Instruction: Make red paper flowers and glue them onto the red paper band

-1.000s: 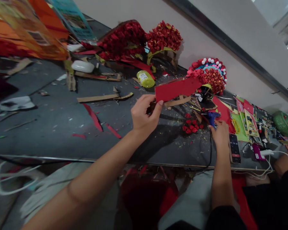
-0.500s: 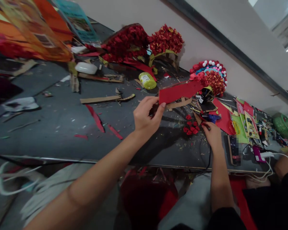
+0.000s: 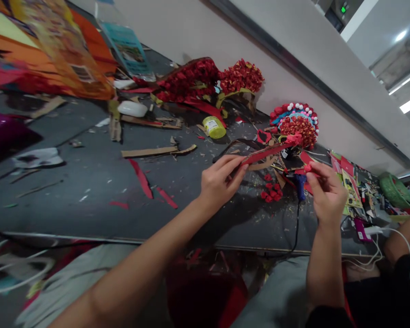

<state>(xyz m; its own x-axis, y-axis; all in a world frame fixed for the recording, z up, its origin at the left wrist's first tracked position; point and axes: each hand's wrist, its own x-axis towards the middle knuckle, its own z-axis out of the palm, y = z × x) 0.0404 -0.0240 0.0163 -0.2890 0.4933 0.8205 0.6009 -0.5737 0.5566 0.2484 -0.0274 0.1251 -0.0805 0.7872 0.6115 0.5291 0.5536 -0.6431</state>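
Observation:
Between its thumb and fingers, my left hand (image 3: 222, 180) grips the near end of a long red strip (image 3: 264, 154), which tilts up and away to the right. Small red paper flowers (image 3: 294, 138) sit at the strip's far end. My right hand (image 3: 328, 189), raised to the right of the strip, pinches a small red flower (image 3: 308, 168) at its fingertips. A blue glue gun (image 3: 300, 186) lies just left of my right hand, its cable running to the table edge. Several loose red flowers (image 3: 272, 193) form a pile on the dark table (image 3: 99, 196).
Red flowered headpieces (image 3: 242, 76) and a round one with white balls (image 3: 309, 109) stand along the wall. A yellow jar (image 3: 214, 127), cardboard strips (image 3: 150, 151) and bottles (image 3: 126, 45) are farther left. Another person's arm (image 3: 401, 234) rests at the right edge near a green basket (image 3: 394, 189).
My right hand has risen from beside the flower pile and now holds a small red flower. The red strip has turned edge-on in my left hand. The glue gun now stands out more upright.

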